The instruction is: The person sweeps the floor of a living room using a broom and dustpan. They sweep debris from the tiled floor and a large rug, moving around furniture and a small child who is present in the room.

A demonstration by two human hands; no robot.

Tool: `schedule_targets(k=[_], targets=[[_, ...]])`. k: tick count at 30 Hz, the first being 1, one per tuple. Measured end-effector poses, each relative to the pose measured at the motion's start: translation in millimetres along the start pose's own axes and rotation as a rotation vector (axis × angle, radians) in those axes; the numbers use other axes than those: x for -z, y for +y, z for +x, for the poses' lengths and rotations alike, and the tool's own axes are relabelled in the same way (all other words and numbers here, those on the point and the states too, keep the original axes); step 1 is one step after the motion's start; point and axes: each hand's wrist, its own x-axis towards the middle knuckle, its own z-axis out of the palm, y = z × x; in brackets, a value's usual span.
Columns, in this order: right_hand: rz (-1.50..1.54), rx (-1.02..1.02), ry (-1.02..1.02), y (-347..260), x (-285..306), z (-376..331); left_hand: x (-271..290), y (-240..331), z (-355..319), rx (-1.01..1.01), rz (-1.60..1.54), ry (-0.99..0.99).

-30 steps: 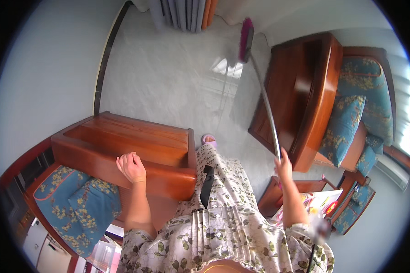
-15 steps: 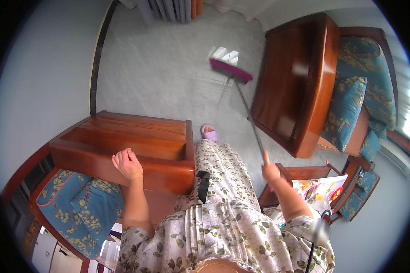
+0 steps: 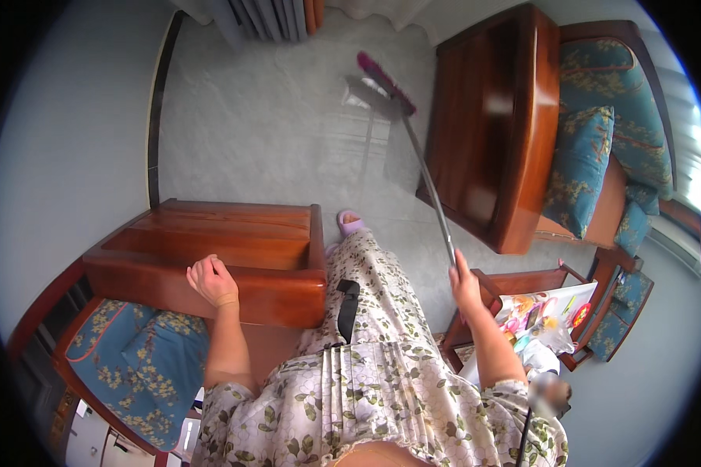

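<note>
Head view: apparently in mid-sweep, gripping the broom [image 3: 422, 159] by its handle in the right hand [image 3: 465, 288]. Ahead, purple bristles [image 3: 386, 83] over the grey floor [image 3: 249, 117]; impossible to tell whether touching. Well apart, the left hand [image 3: 211, 282], fingers partly curled, apparently empty, by the wooden armchair [image 3: 280, 296]. Probably calling next for bristles flat and a steady pull. No legible writing on the colourful printed sheet [image 3: 533, 307].
</note>
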Motion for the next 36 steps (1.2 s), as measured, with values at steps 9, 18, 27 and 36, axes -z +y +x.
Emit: schedule_targets(k=[9,18,27,36], targets=[[0.041,-0.224,-0.368,-46,-76,42,0,3,3,-0.024,-0.025,0.007],[0.355,-0.323,-0.406,-50,9,-32,0,3,2,-0.028,-0.037,0.038],[-0.263,0.105,-0.095,-63,1,106,-6,-1,3,-0.020,-0.026,0.047],[-0.622,0.320,-0.314,-112,-54,139,-4,-4,0,-0.026,-0.041,0.028]])
